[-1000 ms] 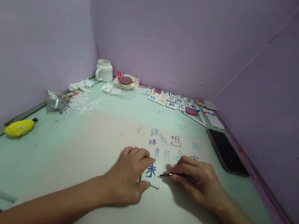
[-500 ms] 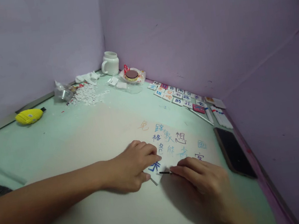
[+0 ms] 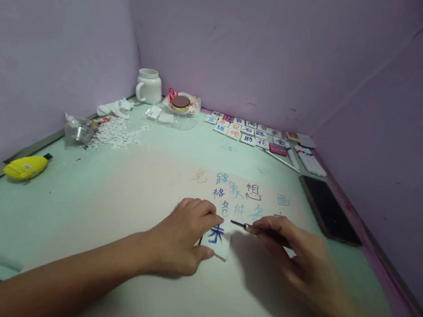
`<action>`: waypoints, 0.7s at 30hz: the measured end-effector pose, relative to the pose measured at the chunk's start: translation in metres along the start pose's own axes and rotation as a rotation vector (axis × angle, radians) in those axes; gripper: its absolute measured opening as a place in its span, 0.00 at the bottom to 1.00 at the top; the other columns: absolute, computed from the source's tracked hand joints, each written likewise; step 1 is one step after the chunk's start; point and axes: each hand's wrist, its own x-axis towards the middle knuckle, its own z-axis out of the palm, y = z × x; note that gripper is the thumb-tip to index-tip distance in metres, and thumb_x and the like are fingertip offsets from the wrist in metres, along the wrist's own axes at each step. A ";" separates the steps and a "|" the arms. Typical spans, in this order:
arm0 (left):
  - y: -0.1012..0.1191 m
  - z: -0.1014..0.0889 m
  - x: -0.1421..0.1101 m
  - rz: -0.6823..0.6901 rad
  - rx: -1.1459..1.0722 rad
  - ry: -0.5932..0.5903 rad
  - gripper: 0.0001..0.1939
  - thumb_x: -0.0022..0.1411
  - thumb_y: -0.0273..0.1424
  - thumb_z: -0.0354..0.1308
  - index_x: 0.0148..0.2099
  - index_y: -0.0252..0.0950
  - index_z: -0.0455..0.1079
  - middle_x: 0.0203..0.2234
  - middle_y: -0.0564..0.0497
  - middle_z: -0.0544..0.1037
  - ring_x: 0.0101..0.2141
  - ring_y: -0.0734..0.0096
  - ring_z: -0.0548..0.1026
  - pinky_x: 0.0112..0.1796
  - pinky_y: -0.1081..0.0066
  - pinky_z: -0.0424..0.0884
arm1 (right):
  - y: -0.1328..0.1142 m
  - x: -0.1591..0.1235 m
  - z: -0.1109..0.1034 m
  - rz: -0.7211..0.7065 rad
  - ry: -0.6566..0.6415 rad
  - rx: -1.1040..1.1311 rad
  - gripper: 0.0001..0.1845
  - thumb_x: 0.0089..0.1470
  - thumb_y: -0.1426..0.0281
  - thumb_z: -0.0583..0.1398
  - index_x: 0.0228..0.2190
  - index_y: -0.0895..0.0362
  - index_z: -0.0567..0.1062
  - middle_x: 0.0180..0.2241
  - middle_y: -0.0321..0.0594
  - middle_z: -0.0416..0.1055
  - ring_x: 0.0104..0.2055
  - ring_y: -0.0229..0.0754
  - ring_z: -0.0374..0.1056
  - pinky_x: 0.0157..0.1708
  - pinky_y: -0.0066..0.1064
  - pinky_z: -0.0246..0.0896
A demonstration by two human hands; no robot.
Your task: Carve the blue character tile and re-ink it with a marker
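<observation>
My left hand (image 3: 187, 237) rests on the paper, its thumb and fingers closed on the edges of a small white block (image 3: 223, 250). A blue handwritten character covers the block's top face, partly hidden by my fingers. In my right hand (image 3: 302, 256) is a slim carving tool (image 3: 248, 227), pinched near its metal collar. Its thin dark tip points left, just off the block's upper right corner and apart from the character. Under both hands lies a large pale sheet of paper (image 3: 170, 311), with characters in blue, orange and purple above the block.
A phone (image 3: 329, 210) lies at the right edge. Behind it are white markers (image 3: 310, 160) and rows of lettered blocks (image 3: 248, 139). White shavings (image 3: 115, 133), a white mug (image 3: 148, 87) and a round tin (image 3: 181, 103) stand near the walls. A yellow pouch (image 3: 26, 168) lies left.
The carving tool has lifted off the block's right side and moved up and right, with my right hand turning. More of the block shows. My left hand keeps its hold.
</observation>
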 end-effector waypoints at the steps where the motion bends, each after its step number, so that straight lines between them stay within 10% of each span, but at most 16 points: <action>1: 0.001 0.000 0.000 -0.021 -0.001 0.011 0.24 0.50 0.26 0.61 0.51 0.35 0.66 0.45 0.43 0.68 0.47 0.55 0.66 0.52 0.55 0.61 | -0.002 -0.001 0.000 -0.020 -0.019 -0.057 0.09 0.58 0.76 0.55 0.39 0.52 0.71 0.31 0.34 0.77 0.31 0.37 0.74 0.29 0.25 0.67; 21: 0.008 0.003 0.000 -0.151 0.046 0.109 0.23 0.45 0.30 0.67 0.46 0.33 0.70 0.38 0.44 0.68 0.39 0.56 0.65 0.45 0.51 0.65 | -0.016 -0.021 0.030 -0.133 0.092 -0.307 0.20 0.50 0.80 0.49 0.38 0.55 0.75 0.31 0.40 0.79 0.28 0.42 0.75 0.23 0.30 0.71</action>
